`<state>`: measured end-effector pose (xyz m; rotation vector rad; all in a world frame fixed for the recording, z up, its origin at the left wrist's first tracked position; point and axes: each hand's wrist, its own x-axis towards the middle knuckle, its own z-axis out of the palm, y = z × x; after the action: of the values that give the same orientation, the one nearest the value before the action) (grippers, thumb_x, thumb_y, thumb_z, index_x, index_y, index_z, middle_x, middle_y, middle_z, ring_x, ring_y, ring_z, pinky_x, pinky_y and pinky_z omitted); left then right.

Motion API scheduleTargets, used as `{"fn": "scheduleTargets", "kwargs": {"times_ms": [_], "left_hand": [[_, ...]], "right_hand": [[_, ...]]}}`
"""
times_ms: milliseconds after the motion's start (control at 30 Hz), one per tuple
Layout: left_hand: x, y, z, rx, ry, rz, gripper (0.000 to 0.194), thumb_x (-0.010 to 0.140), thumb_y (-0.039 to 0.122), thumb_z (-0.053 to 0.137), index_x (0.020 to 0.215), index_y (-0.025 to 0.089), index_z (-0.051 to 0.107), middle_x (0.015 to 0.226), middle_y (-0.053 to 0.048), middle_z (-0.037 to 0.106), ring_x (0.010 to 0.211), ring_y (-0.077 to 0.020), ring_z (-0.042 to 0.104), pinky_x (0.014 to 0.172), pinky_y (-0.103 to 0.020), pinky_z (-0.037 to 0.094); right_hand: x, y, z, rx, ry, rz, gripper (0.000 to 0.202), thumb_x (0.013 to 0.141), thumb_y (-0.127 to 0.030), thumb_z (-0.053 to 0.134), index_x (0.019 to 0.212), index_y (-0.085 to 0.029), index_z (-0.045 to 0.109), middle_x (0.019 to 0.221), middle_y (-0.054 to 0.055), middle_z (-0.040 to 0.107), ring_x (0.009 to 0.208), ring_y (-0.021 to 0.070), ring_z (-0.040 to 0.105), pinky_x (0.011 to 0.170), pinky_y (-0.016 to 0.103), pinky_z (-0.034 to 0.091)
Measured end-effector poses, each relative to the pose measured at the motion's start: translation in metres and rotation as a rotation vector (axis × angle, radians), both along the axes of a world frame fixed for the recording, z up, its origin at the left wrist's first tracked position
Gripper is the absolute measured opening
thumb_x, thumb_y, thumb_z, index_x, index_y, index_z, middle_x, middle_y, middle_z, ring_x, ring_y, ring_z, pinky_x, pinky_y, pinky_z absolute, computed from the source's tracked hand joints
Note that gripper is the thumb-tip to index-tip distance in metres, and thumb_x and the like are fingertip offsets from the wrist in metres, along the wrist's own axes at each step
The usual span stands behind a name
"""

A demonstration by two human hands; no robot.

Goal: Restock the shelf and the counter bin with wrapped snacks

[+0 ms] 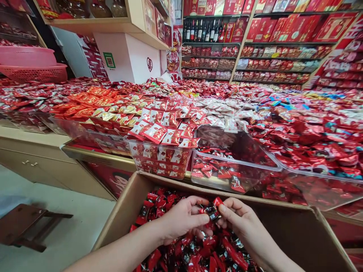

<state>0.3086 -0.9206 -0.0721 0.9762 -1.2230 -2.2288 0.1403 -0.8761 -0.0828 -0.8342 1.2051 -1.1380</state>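
Observation:
Both hands are over an open cardboard box [286, 223] holding many small red and black wrapped candies [198, 253]. My right hand [241, 217] pinches one end of a red and black candy [213, 212] between thumb and fingers. My left hand [188, 219] is at the other side of that candy, thumb and fingers curled round its lower left end. Just behind the box stands a clear bin [227, 177], partly filled with similar red and black candies.
Beside that bin, a clear bin [161, 160] is stacked with red and white packets. More heaped candy bins spread left and right. A brown stool [22, 223] stands on the floor at left. Shelves [210, 43] with bottles and red boxes line the back.

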Motion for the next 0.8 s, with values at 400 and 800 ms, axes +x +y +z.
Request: {"fn": "scheduleTargets", "kwargs": {"times_ms": [400,800], "left_hand": [[0.008,-0.008,0.015,-0.083,0.099,0.09,0.032,0.061,0.01,0.068,0.09,0.015,0.055,0.096,-0.004,0.06,0.084,-0.0108,0.056,0.075,-0.025,0.042],[0.009,0.001,0.007,-0.455,-0.068,-0.016,0.057,0.063,0.001,0.047,0.115,0.022,0.041,0.117,-0.008,0.046,0.078,-0.0083,0.055,0.066,-0.022,0.042]], "right_hand": [[0.001,0.013,0.008,-0.332,0.41,0.119,0.013,0.072,-0.036,0.059,0.072,-0.023,0.057,0.097,0.007,0.054,0.091,0.0201,0.053,0.075,0.029,0.046],[0.009,0.016,0.018,-0.161,0.448,0.313,0.016,0.074,-0.033,0.056,0.083,-0.019,0.056,0.067,0.0,0.056,0.063,0.0133,0.051,0.058,0.025,0.043]]}}
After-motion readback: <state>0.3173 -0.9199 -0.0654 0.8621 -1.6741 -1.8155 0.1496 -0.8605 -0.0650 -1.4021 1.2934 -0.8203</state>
